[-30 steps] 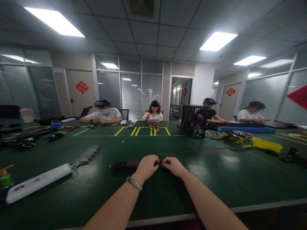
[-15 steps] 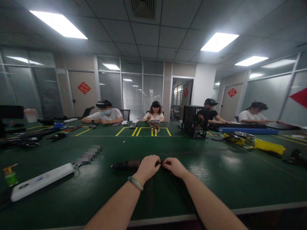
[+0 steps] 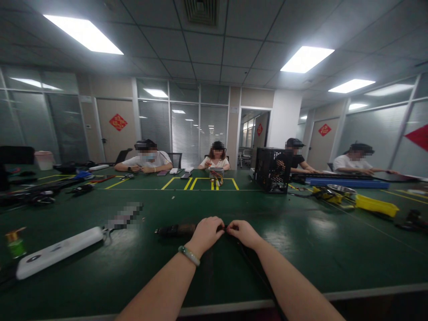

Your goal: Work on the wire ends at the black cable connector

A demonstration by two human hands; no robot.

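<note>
At mid-table on the near side, right hand (image 3: 244, 232): thumb and forefinger pinched together on a black cord (image 3: 247, 257), which runs from beneath the palm to the near edge. Left hand (image 3: 209, 232): just beside it, fingers curled over the right end of a dark cylindrical hand tool (image 3: 175, 230); whether clamped, cannot tell. Tool lies flat on the green table (image 3: 133, 276), narrow tip pointing left; barrel too dark to read. Farther left: long white device (image 3: 60, 253) with dark oval mark, illegible; pixelated item (image 3: 124, 215) near its right end; green bottle (image 3: 16, 248), gold top. Beyond: black computer case (image 3: 272, 170), perforated panel; yellow tray (image 3: 376, 205) to its right. Background: red diamond door sign (image 3: 118, 122), gold characters, too small to read.
</note>
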